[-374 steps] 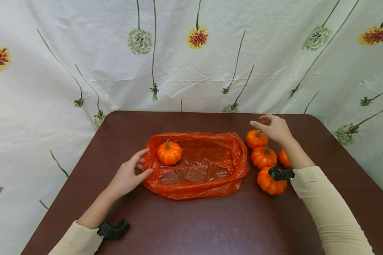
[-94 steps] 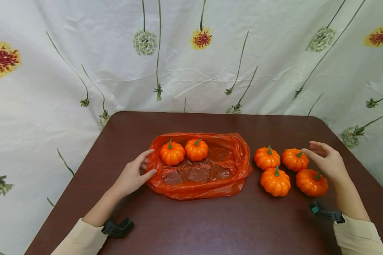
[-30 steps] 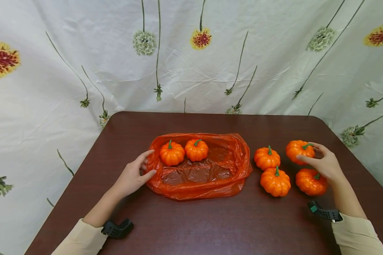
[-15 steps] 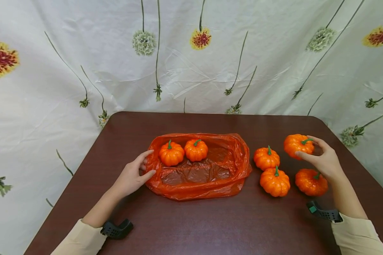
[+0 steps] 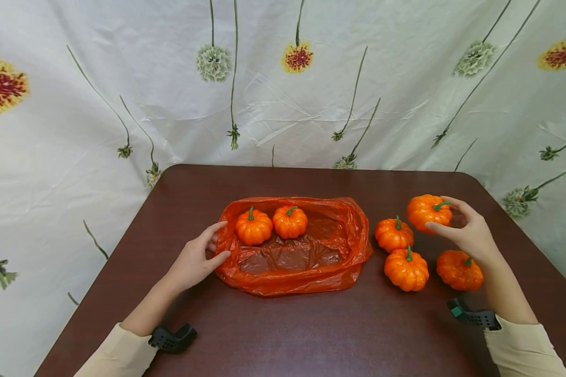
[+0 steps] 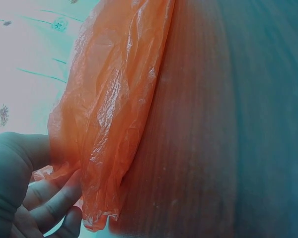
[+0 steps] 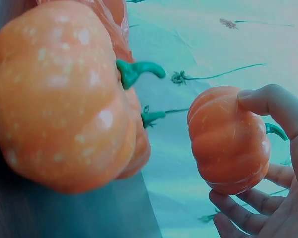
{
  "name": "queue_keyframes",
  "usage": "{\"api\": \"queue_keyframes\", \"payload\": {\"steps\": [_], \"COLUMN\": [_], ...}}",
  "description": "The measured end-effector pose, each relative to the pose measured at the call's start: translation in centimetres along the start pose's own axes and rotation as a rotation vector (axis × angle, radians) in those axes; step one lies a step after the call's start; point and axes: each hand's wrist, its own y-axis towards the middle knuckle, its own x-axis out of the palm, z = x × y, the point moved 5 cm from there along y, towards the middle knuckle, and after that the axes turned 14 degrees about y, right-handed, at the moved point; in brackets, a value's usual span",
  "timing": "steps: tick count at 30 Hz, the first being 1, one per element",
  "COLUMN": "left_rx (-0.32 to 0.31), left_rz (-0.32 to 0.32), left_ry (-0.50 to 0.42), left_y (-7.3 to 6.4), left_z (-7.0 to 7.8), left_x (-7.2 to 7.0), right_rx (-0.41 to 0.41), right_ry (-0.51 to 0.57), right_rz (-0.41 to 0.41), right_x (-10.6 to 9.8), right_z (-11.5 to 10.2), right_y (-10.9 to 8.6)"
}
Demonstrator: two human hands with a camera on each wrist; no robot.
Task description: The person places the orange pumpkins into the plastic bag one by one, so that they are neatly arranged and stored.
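Observation:
In the head view my right hand [image 5: 474,234] grips a small orange pumpkin [image 5: 425,212] with a green stem, raised off the table. The right wrist view has this pumpkin [image 7: 228,141] between thumb and fingers. My left hand [image 5: 195,261] holds the left end of an orange plastic bag [image 5: 283,281], which lies with its mouth spread wide. The left wrist view shows the bag's film [image 6: 109,109] between thumb and fingers. Inside the bag, at its left and middle, sit two pumpkins, one [image 5: 253,228] beside the other [image 5: 290,222].
Right of the bag three more pumpkins stand on the dark table [image 5: 311,335]: a back one [image 5: 393,234], a front one [image 5: 406,269] and a right one [image 5: 459,270]. A flowered white cloth [image 5: 264,94] hangs behind the table.
My right hand took hold of the back right pumpkin, lifted it and has moved it left. Since the oldest frame, a second pumpkin has come into the bag. My left hand stays at the bag.

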Motion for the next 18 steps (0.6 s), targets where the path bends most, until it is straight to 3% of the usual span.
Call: {"api": "queue_keyframes", "payload": {"steps": [18], "left_rx": [0.004], "left_rz": [0.003], "left_ry": [-0.001], "left_y": [-0.1], "left_z": [0.1], "left_x": [0.0], "right_rx": [-0.055], "right_ry": [0.106], "right_rz": [-0.089], "right_x": [4.3], "right_z": [-2.3], "right_y": [0.4]}}
